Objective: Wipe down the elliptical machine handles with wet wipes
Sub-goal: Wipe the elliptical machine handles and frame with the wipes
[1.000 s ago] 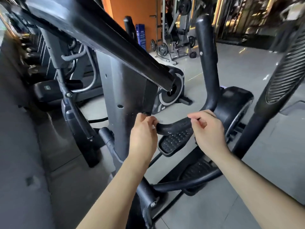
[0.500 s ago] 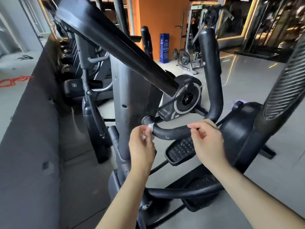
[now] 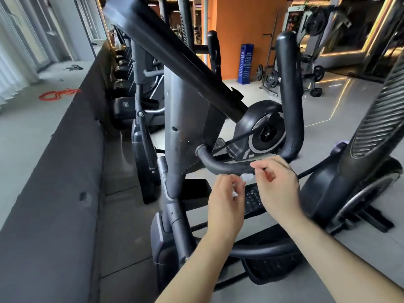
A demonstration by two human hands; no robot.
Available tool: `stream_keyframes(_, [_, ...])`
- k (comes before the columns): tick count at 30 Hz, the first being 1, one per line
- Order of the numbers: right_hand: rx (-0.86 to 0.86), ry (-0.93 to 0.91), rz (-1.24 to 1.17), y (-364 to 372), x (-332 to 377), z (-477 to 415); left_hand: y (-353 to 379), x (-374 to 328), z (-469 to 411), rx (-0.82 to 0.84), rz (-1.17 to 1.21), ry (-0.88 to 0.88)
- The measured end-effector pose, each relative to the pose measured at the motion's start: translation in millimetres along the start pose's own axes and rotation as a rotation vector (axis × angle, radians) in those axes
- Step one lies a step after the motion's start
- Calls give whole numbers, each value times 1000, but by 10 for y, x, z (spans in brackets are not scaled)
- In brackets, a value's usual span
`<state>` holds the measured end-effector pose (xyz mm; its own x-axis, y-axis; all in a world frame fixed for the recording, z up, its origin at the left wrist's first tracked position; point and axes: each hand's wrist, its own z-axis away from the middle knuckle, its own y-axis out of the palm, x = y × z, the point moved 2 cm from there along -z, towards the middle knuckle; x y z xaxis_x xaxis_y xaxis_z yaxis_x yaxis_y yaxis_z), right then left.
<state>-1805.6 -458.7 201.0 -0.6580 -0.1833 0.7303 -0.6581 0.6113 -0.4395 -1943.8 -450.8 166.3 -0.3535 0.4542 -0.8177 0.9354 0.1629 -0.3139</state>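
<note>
A small crumpled white wet wipe sits just under the low bend of the elliptical machine's black padded curved handle, between a person's two hands. The left hand grips the wipe in curled fingers, more white showing inside its grasp. The right hand has thumb and forefinger pinched together against the handle's underside, just beside the wipe; whether it holds anything cannot be told. The handle springs from a grey upright column, above a black studded pedal. Beyond stand an orange wall, a blue sign stand and, far left, a red coiled cable.
</note>
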Motion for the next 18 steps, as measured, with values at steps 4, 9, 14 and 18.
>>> stream_keyframes(4, [20, -17, 2, -13, -4, -14, -294, 147, -154, -251, 198, -178])
stream_keyframes(9, [-17, -43, -25, 3, 19, -5, -219, 273, -357, -273, 249, -301])
stream_keyframes(14, [-27, -56, -36, 4, 48, -3, -70, 207, -211, -294, 292, -252])
stream_keyframes(18, [-40, -55, -28, 15, 23, 1, 20, 172, -101, -259, 294, -233])
